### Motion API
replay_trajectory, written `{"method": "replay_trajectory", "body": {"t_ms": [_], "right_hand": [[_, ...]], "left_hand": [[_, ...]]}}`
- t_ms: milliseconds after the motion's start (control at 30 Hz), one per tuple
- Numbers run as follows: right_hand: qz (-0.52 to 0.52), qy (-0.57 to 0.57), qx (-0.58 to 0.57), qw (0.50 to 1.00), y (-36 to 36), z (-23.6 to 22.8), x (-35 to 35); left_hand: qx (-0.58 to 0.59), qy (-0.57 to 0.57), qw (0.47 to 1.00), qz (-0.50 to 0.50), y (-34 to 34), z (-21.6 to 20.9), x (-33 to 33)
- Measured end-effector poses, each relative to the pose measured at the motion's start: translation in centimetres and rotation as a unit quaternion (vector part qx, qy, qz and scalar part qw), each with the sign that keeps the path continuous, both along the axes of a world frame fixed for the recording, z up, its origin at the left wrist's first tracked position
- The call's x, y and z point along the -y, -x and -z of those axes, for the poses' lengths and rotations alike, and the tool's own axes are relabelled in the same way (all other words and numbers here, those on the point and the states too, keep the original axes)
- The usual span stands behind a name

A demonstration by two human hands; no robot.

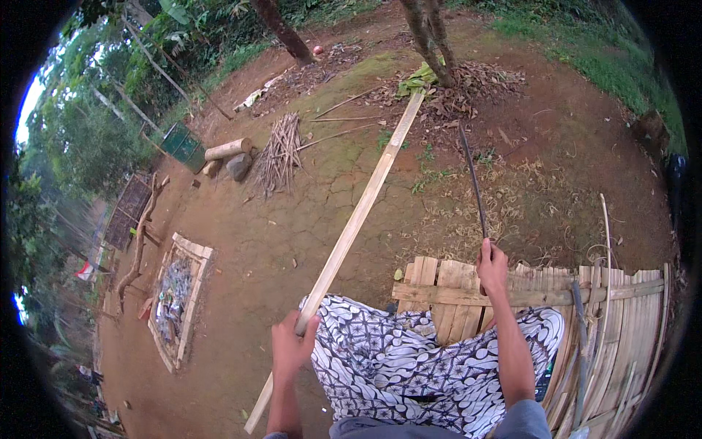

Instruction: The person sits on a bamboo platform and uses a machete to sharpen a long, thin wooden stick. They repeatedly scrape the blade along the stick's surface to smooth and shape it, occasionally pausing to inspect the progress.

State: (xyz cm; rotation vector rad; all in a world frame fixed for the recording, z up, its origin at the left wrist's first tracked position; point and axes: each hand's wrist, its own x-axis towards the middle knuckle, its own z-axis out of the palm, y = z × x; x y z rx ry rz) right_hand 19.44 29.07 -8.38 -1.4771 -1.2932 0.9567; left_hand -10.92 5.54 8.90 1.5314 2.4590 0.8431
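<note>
A long pale split-bamboo slat [358, 216] slants across the middle, its far end by green leaves at a tree's foot. My left hand [292, 340] is closed around its near part, and a short end sticks out below the hand towards the ground. In my right hand [492, 267] is a machete [475, 186] with a long, narrow dark blade pointing up and away. The blade stands apart from the slat, to its right. Most of the machete's handle is hidden by my fingers. Black-and-white patterned cloth [431, 366] covers my legs between both arms.
A bamboo-slat bench [621, 300] lies under and right of me, with a thin stick [605, 249] across it. Pale shavings [512, 208] litter the ground ahead. Farther left are a twig pile [281, 154], a log [228, 149], a green drum [183, 146] and a framed litter bed [173, 293].
</note>
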Motion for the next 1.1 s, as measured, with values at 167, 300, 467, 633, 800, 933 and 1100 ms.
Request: {"method": "replay_trajectory", "body": {"t_ms": [167, 300, 467, 633, 800, 933, 1100], "right_hand": [[-0.054, -0.076, -0.032, 0.995, 0.5, -1.3, 2.4], [-0.194, -0.098, -0.010, 0.976, 2.0, -3.6, 5.9], [-0.308, -0.231, 0.118, 0.915, 4.1, -4.4, 10.2], [-0.353, -0.338, 0.260, 0.833, 5.0, -5.7, 10.2], [-0.024, 0.070, 0.160, 0.984, -1.2, -0.3, -3.7], [0.066, 0.085, -0.075, 0.991, -2.6, 1.9, -4.7], [0.015, 0.047, -0.268, 0.962, -0.6, -1.5, -1.5]], "left_hand": [[0.114, 0.070, 0.987, 0.091, -1.8, 2.5, -0.5], [0.367, 0.134, 0.918, 0.070, -4.5, 4.0, -1.9], [0.465, 0.162, 0.870, 0.029, -5.5, 2.6, -2.6], [0.217, 0.118, 0.967, 0.061, -4.8, 4.2, 0.6], [0.134, 0.262, 0.956, 0.009, -1.6, 1.9, 5.2], [0.196, 0.296, 0.935, 0.013, -0.2, 1.0, 9.8], [0.305, 0.263, 0.915, 0.021, -0.5, 3.2, 8.1]]}}
